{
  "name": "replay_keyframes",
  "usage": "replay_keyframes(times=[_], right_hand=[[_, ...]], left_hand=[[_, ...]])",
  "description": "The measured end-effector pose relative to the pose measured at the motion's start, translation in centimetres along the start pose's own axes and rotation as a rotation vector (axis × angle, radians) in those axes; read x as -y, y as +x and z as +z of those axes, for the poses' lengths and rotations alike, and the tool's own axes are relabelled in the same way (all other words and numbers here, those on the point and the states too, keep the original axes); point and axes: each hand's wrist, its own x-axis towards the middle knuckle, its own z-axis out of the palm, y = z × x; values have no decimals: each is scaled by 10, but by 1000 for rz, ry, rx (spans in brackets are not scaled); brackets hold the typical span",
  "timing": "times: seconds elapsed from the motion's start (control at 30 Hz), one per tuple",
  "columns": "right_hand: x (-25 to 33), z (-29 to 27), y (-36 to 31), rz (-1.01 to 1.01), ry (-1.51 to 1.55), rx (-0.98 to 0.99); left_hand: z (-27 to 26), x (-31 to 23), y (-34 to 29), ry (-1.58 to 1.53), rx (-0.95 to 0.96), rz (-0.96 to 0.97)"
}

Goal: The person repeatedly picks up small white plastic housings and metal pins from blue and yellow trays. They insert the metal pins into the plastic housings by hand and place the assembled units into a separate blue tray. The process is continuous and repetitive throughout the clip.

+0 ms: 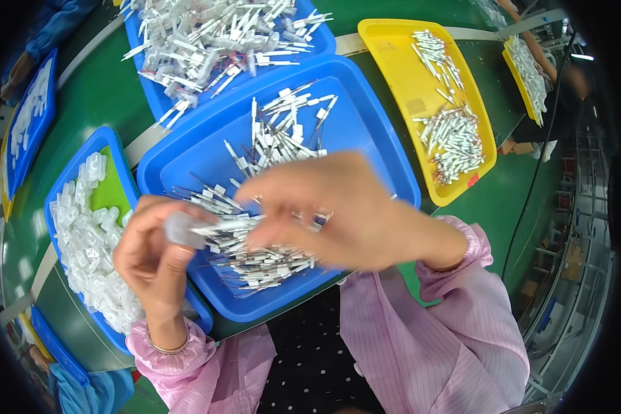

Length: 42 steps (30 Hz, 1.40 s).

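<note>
One translucent cap [184,231] is gripped by the left hand [148,252] – right hand [338,210] blurred, grip unclear – with many wired white sticks [281,143] seemingly left uncapped

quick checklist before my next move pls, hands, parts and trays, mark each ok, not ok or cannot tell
1. Left hand holding a clear plastic piece: ok.
2. Right hand gripping a part: cannot tell, motion blur.
3. White part seated in that piece: cannot tell, blurred.
4. Loose white parts available in the middle blue tray: ok.
5. Spare clear pieces in the left-hand blue tray: ok, a large heap.
</note>
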Motion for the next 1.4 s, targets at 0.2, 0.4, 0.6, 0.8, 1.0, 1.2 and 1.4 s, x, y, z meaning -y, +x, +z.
replay_keyframes(times=[0.2, 0.4, 0.6, 0.8, 1.0, 1.2, 1.4], right_hand=[[-70, -130, -55, 459, -1308, -164], [-106, -147, -66, 372, -1096, -12], [-109, -178, -57, 258, -503, -541], [-63, -132, -35, 88, 318, -498], [-22, -45, -14, -30, 539, -204], [-7, -7, -1, -136, 253, -167], [-4, 1, 8, -193, 120, -189]], left_hand=[[-9, 1, 5, -75, -199, -97], [-5, 7, 4, -51, -118, -123], [-1, 5, 8, -178, -168, -188], [3, 9, 8, -479, -127, -272], [9, 7, 6, -682, -116, -398], [1, 12, 2, -873, -5, -426], [2, 9, 0, -833, 27, -402]])
